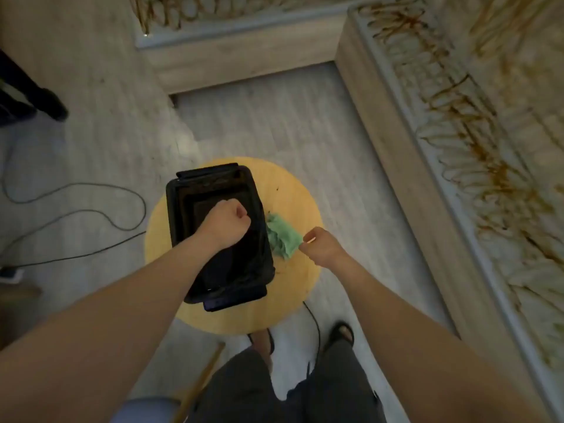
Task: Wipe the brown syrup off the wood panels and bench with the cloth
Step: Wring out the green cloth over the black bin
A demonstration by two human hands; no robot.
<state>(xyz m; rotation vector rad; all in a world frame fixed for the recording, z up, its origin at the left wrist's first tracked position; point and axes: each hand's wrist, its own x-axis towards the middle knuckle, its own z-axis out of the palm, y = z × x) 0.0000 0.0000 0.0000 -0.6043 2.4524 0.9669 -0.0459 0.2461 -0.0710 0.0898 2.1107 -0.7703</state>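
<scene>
A crumpled green cloth [282, 236] lies on a round yellow wooden stool [302, 282], beside a black plastic tub [183, 215]. My right hand [320, 247] pinches the cloth's right edge. My left hand [227, 224] hovers over the tub as a closed fist with nothing seen in it. Brown syrup squiggles [476, 166] cover the pale wood panel and bench [406, 166] along the right. More syrup streaks [171, 10] mark the panel at the top.
Black cables [91, 215] trail over the grey floor to the left. Another cable [314, 325] runs under the stool by my sandalled feet. A dark shoe [52, 105] stands at far left. A wooden stick [201, 380] leans at bottom centre.
</scene>
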